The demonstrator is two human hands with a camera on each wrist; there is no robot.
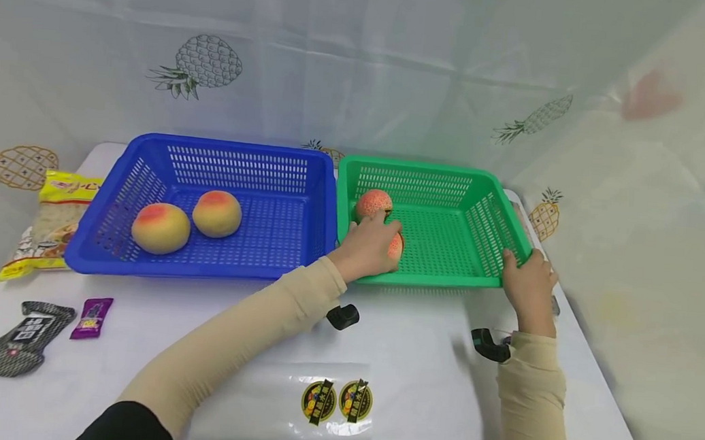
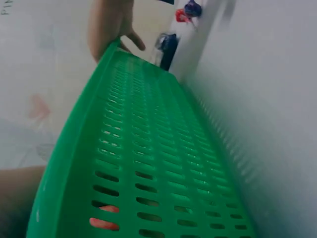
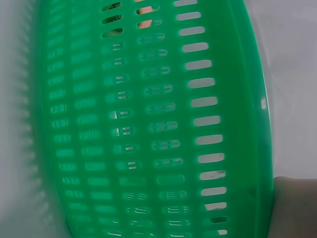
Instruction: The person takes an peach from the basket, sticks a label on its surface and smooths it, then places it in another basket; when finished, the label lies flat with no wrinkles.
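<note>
The left hand (image 1: 367, 248) reaches over the near rim of the green slotted plastic basket (image 1: 434, 281), palm down near its left end, the wrist bent across the rim. Its grip is closed over the nearer round, speckled red-orange fruit (image 1: 396, 246), which shows at the edge of the fingers; whether that fruit is off the basket floor, I cannot tell. A farther round, speckled red-orange fruit (image 1: 373, 203) lies in the basket just beyond the fingertips. The left arm, in a beige fabric sleeve (image 1: 246, 328), slants in from the lower left, just in front of the blue slotted plastic basket (image 1: 195, 270).

The right hand (image 1: 530, 287) grips the green basket at its near right corner, thumb over the rim and fingers around the outside. Its forearm, in a matching beige fabric sleeve (image 1: 532, 396), points almost straight away from the body above the white-covered table (image 1: 417, 347).
</note>
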